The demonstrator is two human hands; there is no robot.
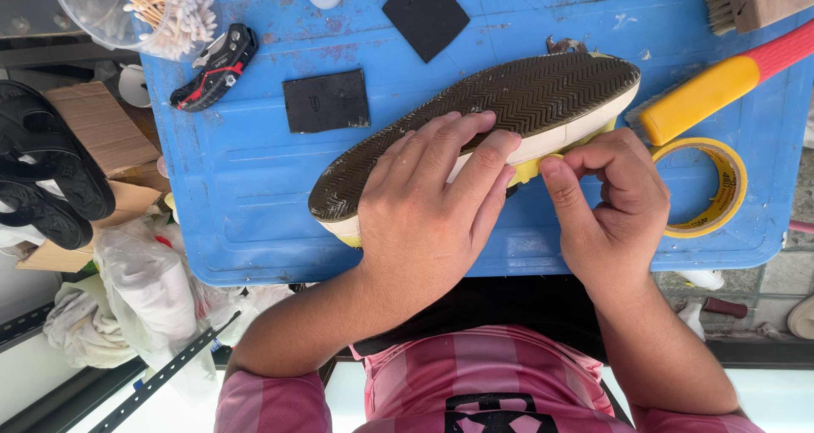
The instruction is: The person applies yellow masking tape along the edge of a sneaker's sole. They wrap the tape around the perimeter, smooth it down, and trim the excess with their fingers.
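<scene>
- Holding a shoe [509, 102] sole-up on the blue tray [246, 195], toe end pointing up-right, heel end toward the lower left
- left hand [428, 208] lies flat over the shoe's near side, fingers [475, 166] close together and pressed on the white sidewall, tips reaching the edge of the dark herringbone tread
- right hand [615, 208] sits just beside it, thumb and curled fingers pinching at the yellow strip along the shoe's lower edge; exact grip partly hidden by the knuckles
- yellow tape roll [721, 187] lies flat on the tray right of the right hand, touching or nearly touching it, cannot tell which
- yellow-and-red handle [721, 81] above the tape roll, brush [750, 0] at top right
- two black square patches [326, 100] on the tray above the shoe, black-and-red utility knife [216, 67] to their left
- clear tub of cotton swabs [165, 9] at the tray's top-left corner
- black sandals [47, 170] off the tray at far left
</scene>
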